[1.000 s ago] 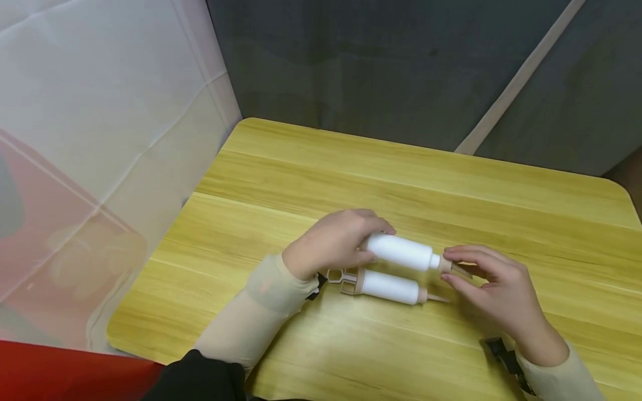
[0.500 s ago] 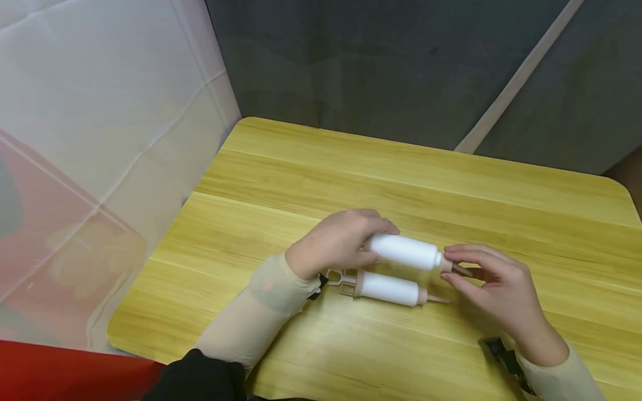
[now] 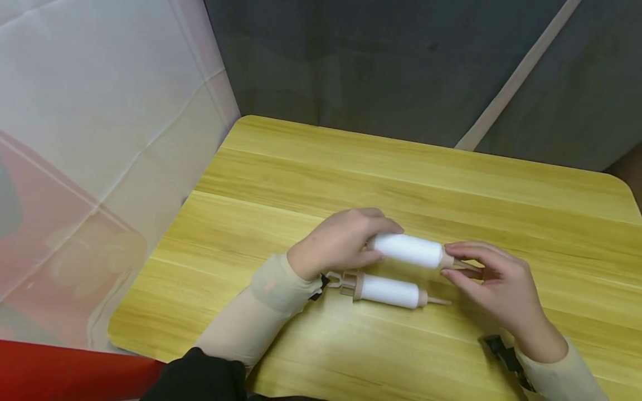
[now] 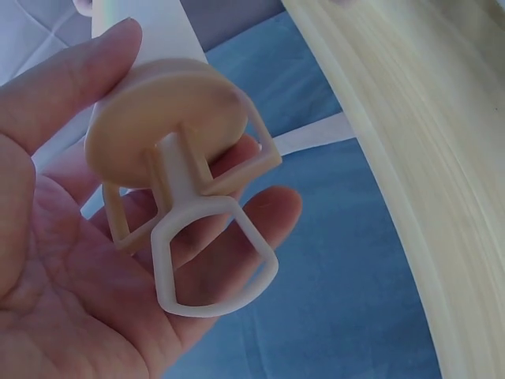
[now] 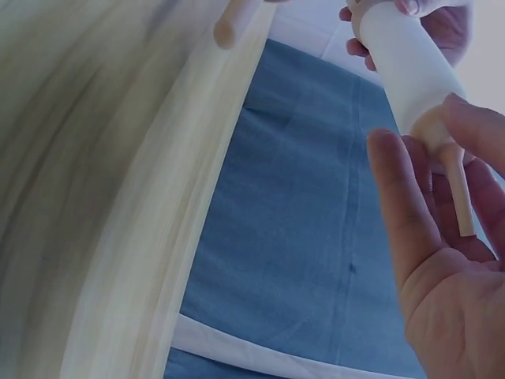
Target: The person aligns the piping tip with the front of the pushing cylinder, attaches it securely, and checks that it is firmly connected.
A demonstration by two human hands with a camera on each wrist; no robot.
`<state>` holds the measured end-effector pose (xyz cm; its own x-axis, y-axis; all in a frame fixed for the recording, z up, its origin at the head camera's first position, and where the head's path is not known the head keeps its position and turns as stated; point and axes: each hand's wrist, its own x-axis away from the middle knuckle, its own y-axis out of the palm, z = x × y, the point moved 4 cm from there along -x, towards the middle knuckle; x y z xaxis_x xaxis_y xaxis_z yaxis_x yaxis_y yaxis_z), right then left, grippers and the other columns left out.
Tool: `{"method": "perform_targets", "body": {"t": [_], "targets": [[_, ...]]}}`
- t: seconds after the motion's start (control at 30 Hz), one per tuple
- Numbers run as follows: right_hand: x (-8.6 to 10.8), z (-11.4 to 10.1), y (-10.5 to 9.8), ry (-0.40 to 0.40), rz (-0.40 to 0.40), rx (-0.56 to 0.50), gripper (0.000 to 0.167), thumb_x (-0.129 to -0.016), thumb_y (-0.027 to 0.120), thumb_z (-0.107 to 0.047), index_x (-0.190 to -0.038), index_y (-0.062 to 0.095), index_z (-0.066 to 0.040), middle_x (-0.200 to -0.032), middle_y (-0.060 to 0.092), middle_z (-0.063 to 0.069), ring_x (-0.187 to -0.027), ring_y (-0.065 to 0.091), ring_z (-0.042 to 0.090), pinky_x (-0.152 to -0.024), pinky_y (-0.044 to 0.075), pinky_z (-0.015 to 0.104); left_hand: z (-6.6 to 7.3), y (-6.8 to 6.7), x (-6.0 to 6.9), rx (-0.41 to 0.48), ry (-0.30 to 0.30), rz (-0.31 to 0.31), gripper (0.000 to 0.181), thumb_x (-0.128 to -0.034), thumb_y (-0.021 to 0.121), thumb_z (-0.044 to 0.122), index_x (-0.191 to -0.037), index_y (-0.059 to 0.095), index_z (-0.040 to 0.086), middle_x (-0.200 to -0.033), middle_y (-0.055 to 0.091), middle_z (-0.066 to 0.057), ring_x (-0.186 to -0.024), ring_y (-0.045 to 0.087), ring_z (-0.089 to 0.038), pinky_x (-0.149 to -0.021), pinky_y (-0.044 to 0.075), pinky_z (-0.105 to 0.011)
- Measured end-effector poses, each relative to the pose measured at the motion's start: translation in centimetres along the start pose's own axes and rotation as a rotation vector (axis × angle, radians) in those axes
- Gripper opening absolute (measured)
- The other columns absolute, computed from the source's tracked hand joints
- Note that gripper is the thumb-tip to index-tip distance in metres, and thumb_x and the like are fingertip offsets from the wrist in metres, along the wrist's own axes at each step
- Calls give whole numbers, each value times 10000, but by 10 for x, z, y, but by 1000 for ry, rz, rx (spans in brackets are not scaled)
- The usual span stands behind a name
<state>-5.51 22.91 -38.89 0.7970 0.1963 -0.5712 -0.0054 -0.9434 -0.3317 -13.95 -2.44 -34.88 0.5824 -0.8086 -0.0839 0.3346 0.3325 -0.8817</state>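
Observation:
My left hand (image 3: 343, 240) holds a white syringe (image 3: 407, 250) by its rear end, above the table. In the left wrist view, its tan flange (image 4: 166, 118) has side loops, and a pale plunger ring (image 4: 213, 260) sticks out behind. At the front end, my right hand (image 3: 501, 287) pinches the tan nozzle cap (image 3: 447, 259) between thumb and fingers. The right wrist view shows the thin spout (image 5: 459, 193) pointing toward the palm. The cap sits against the white barrel. A second, similar white syringe (image 3: 390, 291) lies on the table just nearer to me.
The wood-grain table (image 3: 301, 184) has rounded corners. A dark grey curtain (image 3: 351, 67) hangs behind it, crossed by a pale strip (image 3: 516, 78). Pale draped sheeting (image 3: 110, 139) stands on the left, with red material (image 3: 75, 367) at lower left.
My left hand has moved slightly right with the syringe. The white neck that showed between barrel and nozzle cap has gone out of sight into the cap. My right hand stays nearly in place.

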Motion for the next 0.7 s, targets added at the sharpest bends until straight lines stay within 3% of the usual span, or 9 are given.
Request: {"method": "perform_targets", "body": {"t": [0.17,0.33,0.6,0.7], "targets": [[0,1,0,46,19,-49,484,-674,816,329,-1111,740,136,-1122,756,192,-1053,745,148,-788,606,270,3,-1,-1,-22,20,16,467,-921,846,176,-1371,723,163,-1276,718,-25,-1053,668,-128,-878,551,-316],[0,1,-1,73,44,7,531,-637,784,372,-1103,751,120,-1082,778,135,-1018,750,122,-767,607,248,7,-1,-1,-45,32,26,472,-931,848,193,-1383,716,168,-1283,715,-28,-1070,675,-141,-892,559,-329],[-2,-3,-1,181,1,107,389,-805,778,250,-1129,773,35,-1070,776,-32,-990,735,65,-769,605,241,10,1,0,-65,34,45,473,-927,858,212,-1378,718,190,-1271,711,-12,-1052,670,-135,-873,558,-325],[-2,-3,-3,202,-9,119,310,-867,755,203,-1122,772,28,-1056,771,-39,-964,728,59,-769,601,223,12,1,-1,-65,43,55,478,-921,864,208,-1377,719,186,-1263,711,-17,-1046,670,-141,-871,559,-329]]}}
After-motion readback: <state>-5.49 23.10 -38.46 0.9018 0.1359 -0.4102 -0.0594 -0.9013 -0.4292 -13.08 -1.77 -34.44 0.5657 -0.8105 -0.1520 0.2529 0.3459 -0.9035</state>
